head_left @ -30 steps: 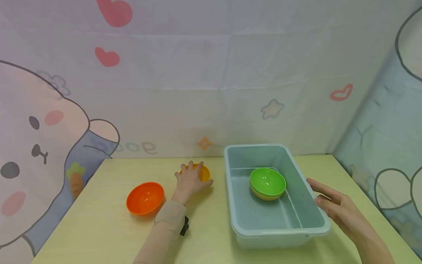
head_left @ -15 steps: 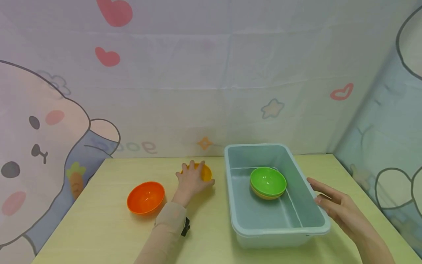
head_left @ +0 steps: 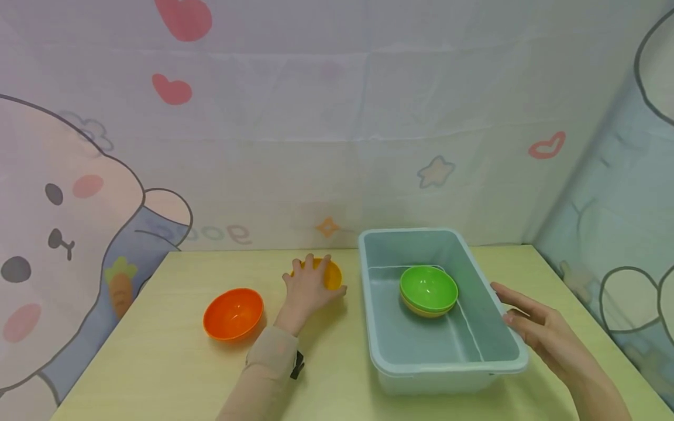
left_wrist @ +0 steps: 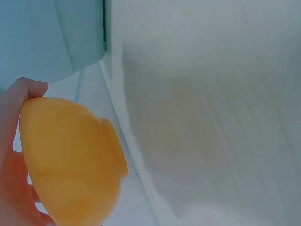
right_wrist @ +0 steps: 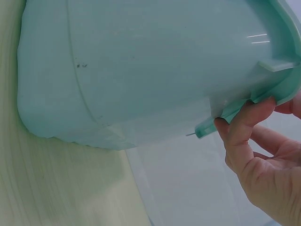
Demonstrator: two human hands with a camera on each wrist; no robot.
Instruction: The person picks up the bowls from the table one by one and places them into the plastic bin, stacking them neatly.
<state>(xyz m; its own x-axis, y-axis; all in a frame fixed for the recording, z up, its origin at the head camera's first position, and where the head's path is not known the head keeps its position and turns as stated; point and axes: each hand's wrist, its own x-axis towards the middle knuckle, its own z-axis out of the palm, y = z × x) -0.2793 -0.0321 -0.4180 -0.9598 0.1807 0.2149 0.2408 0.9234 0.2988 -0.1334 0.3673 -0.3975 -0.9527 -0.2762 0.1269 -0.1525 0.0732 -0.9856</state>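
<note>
A yellow bowl (head_left: 333,277) is in my left hand (head_left: 308,290), which grips it from above near the table's back edge. In the left wrist view the thumb lies at the rim of the yellow bowl (left_wrist: 70,160), other fingers show behind it, and its foot faces the tabletop. My right hand (head_left: 550,333) holds the right rim of a pale blue-green plastic bin (head_left: 371,316); its fingertips curl at the lip in the right wrist view. Inside the bin a green bowl (head_left: 429,287) sits nested in a yellowish bowl (head_left: 425,312).
An orange-red bowl (head_left: 233,314) stands upright on the light wood table (head_left: 158,362), left of my left forearm. Behind the table hangs a printed cloth (head_left: 295,117) with hearts and a cartoon bear, and more cloth rises along the right side.
My left hand has shifted slightly to the right with the yellow bowl. The right hand, the bin and the orange-red bowl stay essentially where they were.
</note>
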